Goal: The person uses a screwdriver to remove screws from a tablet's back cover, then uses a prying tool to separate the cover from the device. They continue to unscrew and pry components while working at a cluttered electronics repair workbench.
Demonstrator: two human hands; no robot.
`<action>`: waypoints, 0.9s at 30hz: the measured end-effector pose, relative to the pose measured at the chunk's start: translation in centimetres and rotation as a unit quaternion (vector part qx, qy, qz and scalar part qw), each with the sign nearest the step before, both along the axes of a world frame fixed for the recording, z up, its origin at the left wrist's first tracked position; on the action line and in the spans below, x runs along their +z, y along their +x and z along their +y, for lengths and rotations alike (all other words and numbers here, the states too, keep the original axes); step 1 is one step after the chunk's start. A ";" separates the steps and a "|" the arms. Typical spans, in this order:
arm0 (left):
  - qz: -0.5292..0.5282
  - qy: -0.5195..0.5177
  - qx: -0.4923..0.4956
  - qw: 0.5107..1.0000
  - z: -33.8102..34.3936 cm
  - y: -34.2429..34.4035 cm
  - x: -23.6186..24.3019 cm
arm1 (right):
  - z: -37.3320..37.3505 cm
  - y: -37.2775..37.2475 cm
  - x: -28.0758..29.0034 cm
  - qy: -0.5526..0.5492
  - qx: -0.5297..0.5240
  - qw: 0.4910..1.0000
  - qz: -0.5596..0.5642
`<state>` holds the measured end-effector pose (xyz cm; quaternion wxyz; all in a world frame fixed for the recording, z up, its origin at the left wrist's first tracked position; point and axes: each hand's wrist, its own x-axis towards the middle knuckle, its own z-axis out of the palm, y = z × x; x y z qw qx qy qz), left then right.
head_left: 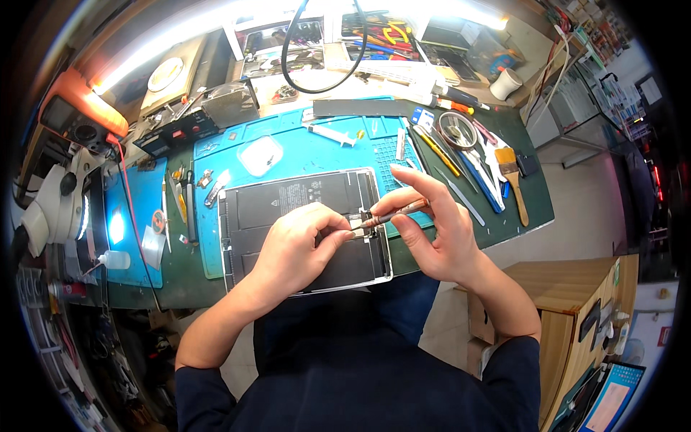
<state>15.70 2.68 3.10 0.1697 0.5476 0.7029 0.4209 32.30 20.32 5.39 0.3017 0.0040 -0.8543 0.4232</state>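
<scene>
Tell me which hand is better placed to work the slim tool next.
Probably the right hand: it already holds the slim tool over the opened tablet, while the left hand sits nearer the tool's tip.

At centre, the left hand point(299, 245) hides part of the black battery point(288, 193) in the opened tablet point(224, 248); the tip of the slim reddish tool point(403, 211) is too small to tell. The top edge cuts off a black cable loop point(317, 91). Left of upper centre, bits point(270, 159) in a clear dish point(249, 157) are indistinct.

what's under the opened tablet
A blue mat shows past the left, far and right edges of the tablet, so it appears to lie on that. Anything directly beneath the tablet is covered and can't be seen.
</scene>
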 end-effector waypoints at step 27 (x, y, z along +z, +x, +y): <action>-0.212 0.014 -0.014 0.977 -0.2 0.5 0.2 | 0.2 2.0 1.1 -0.028 -0.004 0.999 0.031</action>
